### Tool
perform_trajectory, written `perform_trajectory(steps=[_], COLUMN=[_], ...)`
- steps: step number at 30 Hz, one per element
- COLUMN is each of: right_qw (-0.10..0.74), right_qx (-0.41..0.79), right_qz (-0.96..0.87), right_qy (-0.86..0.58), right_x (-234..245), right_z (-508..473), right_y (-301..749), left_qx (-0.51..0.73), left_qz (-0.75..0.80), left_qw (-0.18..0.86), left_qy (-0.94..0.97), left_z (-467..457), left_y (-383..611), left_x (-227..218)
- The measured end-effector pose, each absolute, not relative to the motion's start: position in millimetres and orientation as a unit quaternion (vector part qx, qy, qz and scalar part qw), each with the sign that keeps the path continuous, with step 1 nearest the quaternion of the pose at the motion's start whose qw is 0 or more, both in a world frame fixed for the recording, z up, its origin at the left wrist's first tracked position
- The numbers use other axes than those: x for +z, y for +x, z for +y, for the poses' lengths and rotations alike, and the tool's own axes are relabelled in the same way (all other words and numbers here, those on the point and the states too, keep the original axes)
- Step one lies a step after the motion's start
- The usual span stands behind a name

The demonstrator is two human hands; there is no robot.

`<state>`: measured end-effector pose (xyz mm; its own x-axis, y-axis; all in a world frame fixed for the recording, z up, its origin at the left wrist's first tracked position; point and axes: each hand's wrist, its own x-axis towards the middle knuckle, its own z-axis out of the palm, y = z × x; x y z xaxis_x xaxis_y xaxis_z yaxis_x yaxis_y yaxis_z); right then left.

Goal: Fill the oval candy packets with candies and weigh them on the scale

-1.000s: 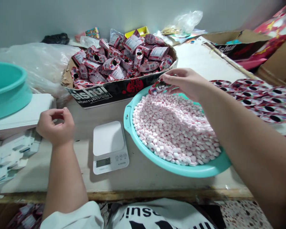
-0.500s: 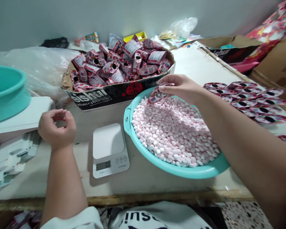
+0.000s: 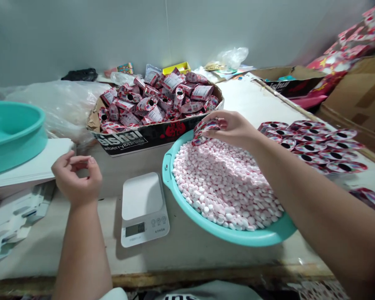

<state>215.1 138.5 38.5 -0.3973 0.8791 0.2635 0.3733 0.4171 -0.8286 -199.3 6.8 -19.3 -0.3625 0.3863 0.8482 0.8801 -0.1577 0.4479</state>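
My right hand (image 3: pixel 234 130) grips a small red-and-purple printed carton (image 3: pixel 203 130) above the far left part of a turquoise basin (image 3: pixel 187 202). Pale pink and white tablets (image 3: pixel 225 183) fill the basin. My left hand (image 3: pixel 78 177) hovers at the left with its fingers curled towards the thumb in a loop, and I see nothing inside. Between that hand and the basin lies a white digital scale (image 3: pixel 143 198) with a bare plate; its display seems to read 0.0.
A black open box (image 3: pixel 162 131) heaped with printed cartons stands behind the scale. Cartons with dark oval openings (image 3: pixel 312 146) stand in rows at the right. Another turquoise basin (image 3: pixel 15 146) rests on white sheets (image 3: pixel 59 150) at the left, near folded clear plastic (image 3: pixel 56 100).
The carton in my right hand has tilted and sits nearer the basin's back rim. My left hand stays curled, its loop slightly wider. The whole scene has shifted lower in view.
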Motion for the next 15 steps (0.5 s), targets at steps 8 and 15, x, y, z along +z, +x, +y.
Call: perform_trajectory(steps=[8,15], right_qw=[0.371,0.321], right_qx=[0.358,0.321], right_qz=[-0.753,-0.771], right_qy=[-0.409,-0.447], right_x=[42.1,39.0], right_z=[136.5,142.5], right_y=[218.4,221.6], left_qx=[-0.516,-0.516], left_qz=[-0.659,-0.645], left_qw=[0.224,0.235], left_qy=[-0.498,-0.512], left_z=[5.5,5.1], left_y=[-200.5,-204.2], left_x=[-20.7,-24.0])
